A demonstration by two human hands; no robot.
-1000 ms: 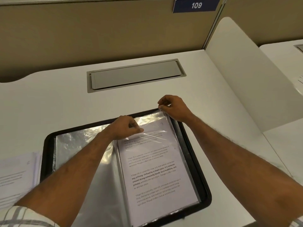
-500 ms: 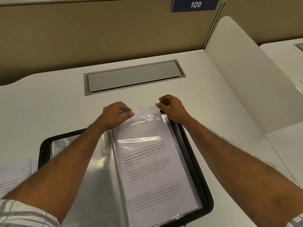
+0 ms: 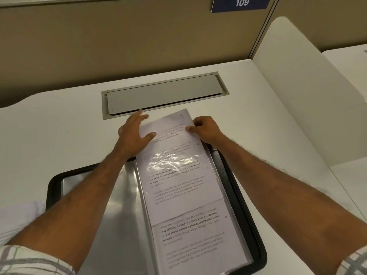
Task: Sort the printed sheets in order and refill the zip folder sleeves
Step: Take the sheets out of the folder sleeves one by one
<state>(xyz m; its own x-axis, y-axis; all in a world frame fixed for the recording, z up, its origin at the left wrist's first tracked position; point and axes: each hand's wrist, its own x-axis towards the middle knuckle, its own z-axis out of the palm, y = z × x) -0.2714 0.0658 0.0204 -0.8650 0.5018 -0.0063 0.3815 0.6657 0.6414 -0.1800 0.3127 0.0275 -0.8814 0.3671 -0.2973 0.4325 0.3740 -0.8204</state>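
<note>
Drawn further out of the clear sleeve [image 3: 179,162] than half a second ago: printed sheet [image 3: 169,128], top half now past the zip folder [image 3: 245,197] rim onto the worktop [image 3: 59,135], centre frame. Long axis up-frame, tilted slightly right. Left hand [image 3: 132,135] flat on its left edge, fingers [image 3: 142,117] spread; right hand [image 3: 207,129] pinching the right edge. Likely next: pulling on up-frame, both hands equally near

tabletop [image 3: 59,135]: white | hatch [image 3: 164,94]: grey lid, set in tabletop | partition [image 3: 119,46]: tan, behind | sign [image 3: 241,2]: blue, "109" | divider [image 3: 297,96]: white, upright, right side
</note>
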